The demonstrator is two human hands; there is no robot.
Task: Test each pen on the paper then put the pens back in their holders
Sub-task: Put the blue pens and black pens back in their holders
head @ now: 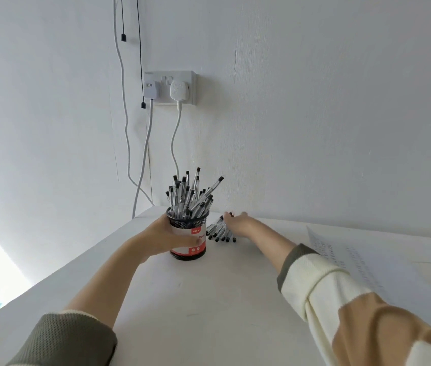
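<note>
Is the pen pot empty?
No, the pen pot stands packed with pens, gripped by the left hand.

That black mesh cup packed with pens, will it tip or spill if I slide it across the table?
Probably top-heavy: the pens stand well above the rim of the cup, so push low. The leaning pens may shift or rattle. The left hand wrapped round its side should likely steady it.
</note>
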